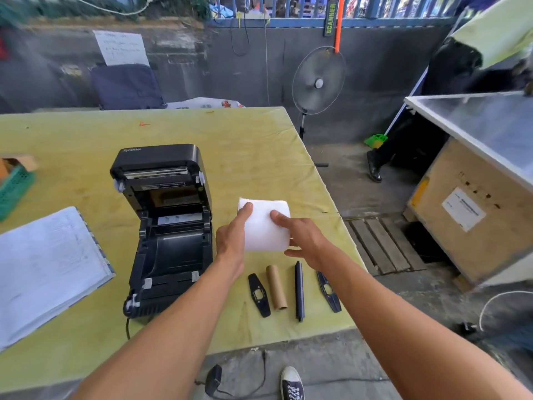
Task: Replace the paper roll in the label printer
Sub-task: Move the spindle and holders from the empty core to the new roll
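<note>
White roll (266, 226) held above the table (72, 140), right of the open printer (167, 226).
Left hand (230, 238) and right hand (305, 241) clasp its sides, fingers closed on it; long axis runs away from the person, far end tipped slightly left. Cardboard core (276, 287), black spindle (299, 290) and two end plates (259, 294) lie nearer, all pointing likewise.

Both my arms reach forward, my left grip (232, 236) and right grip (302, 241) pressed inward, fingers extended, facing each other.
</note>
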A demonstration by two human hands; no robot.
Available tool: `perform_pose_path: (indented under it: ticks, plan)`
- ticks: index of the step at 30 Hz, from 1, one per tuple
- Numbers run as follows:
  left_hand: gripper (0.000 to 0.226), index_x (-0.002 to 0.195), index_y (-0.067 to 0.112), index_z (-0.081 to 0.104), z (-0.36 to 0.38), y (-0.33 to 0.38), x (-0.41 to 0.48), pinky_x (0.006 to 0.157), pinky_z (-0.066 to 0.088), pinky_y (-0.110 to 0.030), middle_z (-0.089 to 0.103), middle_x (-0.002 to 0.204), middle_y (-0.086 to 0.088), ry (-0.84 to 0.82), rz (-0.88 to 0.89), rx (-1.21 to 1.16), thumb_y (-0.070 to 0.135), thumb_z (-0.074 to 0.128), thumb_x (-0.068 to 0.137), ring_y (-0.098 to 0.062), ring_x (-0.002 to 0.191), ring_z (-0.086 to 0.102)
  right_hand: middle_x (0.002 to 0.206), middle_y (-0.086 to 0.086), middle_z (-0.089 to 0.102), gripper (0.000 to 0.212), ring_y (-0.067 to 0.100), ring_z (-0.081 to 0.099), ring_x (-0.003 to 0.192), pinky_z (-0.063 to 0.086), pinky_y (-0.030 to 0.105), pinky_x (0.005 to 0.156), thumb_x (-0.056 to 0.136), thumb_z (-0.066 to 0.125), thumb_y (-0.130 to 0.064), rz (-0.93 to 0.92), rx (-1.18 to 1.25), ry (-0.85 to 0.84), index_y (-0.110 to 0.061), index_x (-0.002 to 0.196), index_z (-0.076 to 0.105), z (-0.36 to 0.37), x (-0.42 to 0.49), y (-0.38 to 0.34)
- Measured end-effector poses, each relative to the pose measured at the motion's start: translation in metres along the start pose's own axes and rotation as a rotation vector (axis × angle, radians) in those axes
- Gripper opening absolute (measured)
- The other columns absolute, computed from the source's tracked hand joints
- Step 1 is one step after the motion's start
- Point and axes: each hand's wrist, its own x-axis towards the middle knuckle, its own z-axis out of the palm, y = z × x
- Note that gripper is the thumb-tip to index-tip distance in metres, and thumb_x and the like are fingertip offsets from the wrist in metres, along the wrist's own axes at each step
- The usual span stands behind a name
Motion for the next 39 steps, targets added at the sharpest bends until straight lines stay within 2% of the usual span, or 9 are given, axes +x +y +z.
perform_pose_path:
  ticks: [7,14,16,19,23,29,32,35,39]
  plan:
    - [0.042,0.071,0.018,0.070,-0.005,0.019,-0.014,0.064,0.043,-0.033,0.068,0.077,0.001,-0.062,0.172,0.030,0.060,0.070,0.070,-0.020,0.071,0.061,0.110,0.006,0.071,0.057,0.025,0.066,0.101,0.056,0.042,0.086,0.082,0.071,-0.052,-0.105,0.042,0.068,-0.003,0.111,0.068,0.005,-0.024,-0.025]
    - [0.042,0.066,0.018,0.066,0.005,0.011,-0.003,0.065,0.048,-0.036,0.068,0.078,-0.004,0.008,0.081,-0.056,0.059,0.071,0.064,-0.027,0.075,0.065,0.104,0.005,0.074,0.058,0.022,0.072,0.093,0.060,0.039,0.078,0.085,0.056,-0.067,-0.082,-0.031,0.064,-0.015,0.106,0.070,-0.004,-0.013,-0.015]
    - [0.040,0.071,0.018,0.066,0.008,0.010,0.005,0.063,0.049,-0.034,0.069,0.081,-0.004,0.046,0.033,-0.100,0.057,0.072,0.064,-0.025,0.074,0.067,0.101,0.006,0.073,0.053,0.020,0.072,0.085,0.060,0.041,0.075,0.090,0.050,-0.061,-0.051,-0.055,0.132,-0.014,0.104,0.068,-0.012,-0.001,-0.008]
    - [0.037,0.080,0.018,0.064,0.011,0.009,0.019,0.056,0.052,-0.029,0.069,0.083,-0.003,0.063,-0.049,-0.181,0.051,0.074,0.068,-0.020,0.069,0.068,0.090,0.013,0.068,0.031,0.029,0.069,0.076,0.061,0.046,0.074,0.092,0.056,-0.034,0.014,-0.437,0.249,-0.004,0.098,0.062,-0.020,0.016,0.016]
    - [0.037,0.082,0.019,0.062,0.020,0.013,0.038,0.054,0.052,-0.028,0.068,0.085,-0.002,0.078,-0.070,-0.204,0.051,0.075,0.067,-0.019,0.068,0.068,0.094,0.014,0.068,0.039,0.034,0.069,0.071,0.056,0.034,0.061,0.088,0.058,-0.022,0.135,-0.836,0.153,0.000,0.119,0.049,-0.020,0.034,0.054]
    - [0.040,0.084,0.020,0.061,0.031,0.022,0.056,0.052,0.053,-0.027,0.067,0.084,0.001,0.096,-0.088,-0.222,0.052,0.076,0.065,-0.017,0.069,0.068,0.111,0.019,0.063,0.014,0.037,0.064,0.101,0.042,0.031,0.067,0.086,0.051,-0.012,0.142,-1.047,0.067,-0.010,0.089,0.038,-0.021,0.057,0.081]
    - [0.041,0.083,0.021,0.062,0.034,0.026,0.063,0.053,0.053,-0.028,0.067,0.084,0.001,0.112,-0.092,-0.224,0.053,0.077,0.062,-0.017,0.069,0.068,0.100,0.021,0.067,0.013,0.037,0.068,0.096,0.049,0.032,0.069,0.082,0.052,-0.009,0.192,-0.932,0.093,-0.012,0.074,0.041,-0.033,0.070,0.071]
    - [0.041,0.082,0.022,0.061,0.036,0.030,0.067,0.056,0.054,-0.030,0.068,0.085,0.001,0.131,-0.104,-0.241,0.053,0.077,0.061,-0.017,0.070,0.068,0.092,0.021,0.071,0.012,0.036,0.073,0.081,0.061,0.041,0.073,0.083,0.062,-0.008,0.144,-0.550,0.304,-0.002,0.093,0.062,-0.051,0.085,0.041]
    - [0.043,0.085,0.021,0.061,0.038,0.039,0.066,0.062,0.054,-0.032,0.068,0.091,-0.001,0.139,-0.120,-0.263,0.054,0.076,0.062,-0.021,0.076,0.067,0.100,0.019,0.067,0.025,0.029,0.073,0.075,0.063,0.040,0.065,0.085,0.069,-0.008,-0.076,0.074,0.607,-0.007,0.109,0.061,-0.074,0.089,-0.021]
